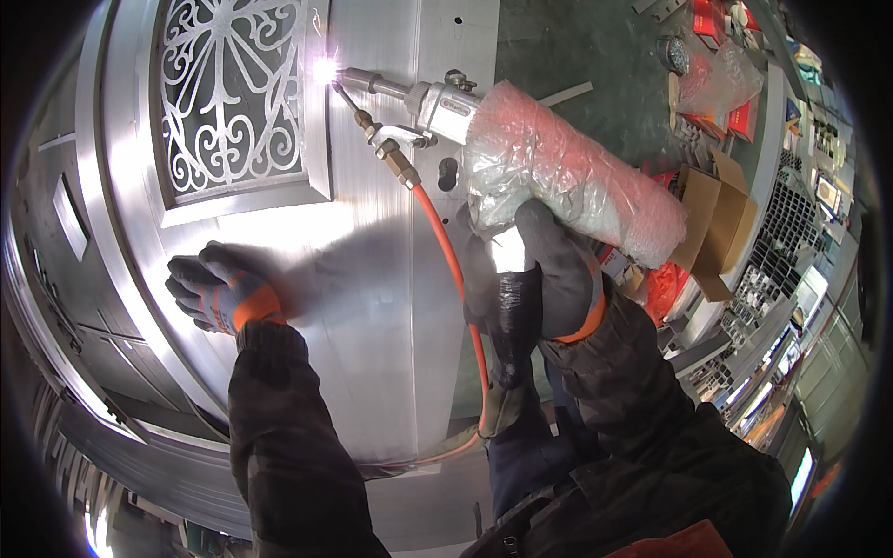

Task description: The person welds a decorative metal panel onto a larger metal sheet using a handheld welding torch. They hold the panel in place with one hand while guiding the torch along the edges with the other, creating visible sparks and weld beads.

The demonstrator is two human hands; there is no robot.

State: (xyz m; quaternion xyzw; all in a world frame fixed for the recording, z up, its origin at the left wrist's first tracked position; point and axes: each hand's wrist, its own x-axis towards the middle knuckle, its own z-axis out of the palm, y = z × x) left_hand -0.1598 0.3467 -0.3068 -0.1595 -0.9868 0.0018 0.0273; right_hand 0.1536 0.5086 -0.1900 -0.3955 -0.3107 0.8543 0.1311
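The right grip point(563, 279), in an orange-cuffed dark glove point(558, 240), is holding a welding torch point(451, 113) by its black handle point(516, 316), the fingers curling round it with little gap showing. The torch is slanting just beyond that grip, its thick body wearing pinkish and clear bubble wrap point(567, 172), and its nozzle point(372, 83) is pointing left at a metal panel point(358, 307). A brilliant white-violet spark point(325, 71) is glowing at the nozzle's tip, just beside the right edge of a framed, scrolled metal lattice point(220, 86); the glare is hiding the exact contact. A thin feed tube point(348, 100) with brass fittings point(402, 169) is running just below the nozzle toward the spark, and an orange hose point(433, 219) is trailing from it down past the handle. The left grip point(219, 288), gloved alike, is resting on the panel below the lattice, its fingers parted and slightly bent, and holding nothing. Beyond the torch, at the right, an open cardboard box point(702, 214) is standing near a clear plastic bag point(721, 86) and red boxes point(709, 23), while the greenish floor point(595, 56) is showing between the panel and these things
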